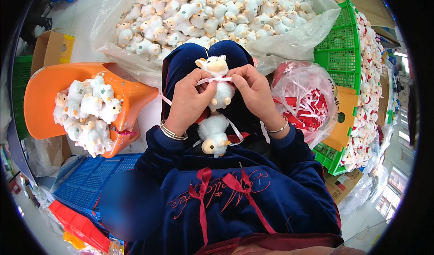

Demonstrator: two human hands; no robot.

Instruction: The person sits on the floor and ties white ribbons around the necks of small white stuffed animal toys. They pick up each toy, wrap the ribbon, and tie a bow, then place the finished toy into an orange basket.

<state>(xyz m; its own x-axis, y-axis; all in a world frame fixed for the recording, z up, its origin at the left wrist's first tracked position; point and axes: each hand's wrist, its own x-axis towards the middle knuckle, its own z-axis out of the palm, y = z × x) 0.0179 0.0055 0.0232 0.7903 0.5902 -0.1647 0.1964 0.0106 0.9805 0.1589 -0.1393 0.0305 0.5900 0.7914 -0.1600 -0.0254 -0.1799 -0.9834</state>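
A: What is being held? 
B: A white lamb (pixel 218 81) is being pinched over the lap, the left hand (pixel 190 102) and right hand (pixel 253 90) each closing on its pink ribbon (pixel 216 79). 
A: Risks? 
B: The ribbon could be pulled unevenly, so the bow may be loosened; the lamb might be dropped onto the second lamb (pixel 214 135).

Pale grey concrete floor (pixel 81 15), bright daylight from windows (pixel 398 178) at right, brown cardboard box (pixel 52 47) on floor at left, blue slatted plastic crate (pixel 90 182) lower left
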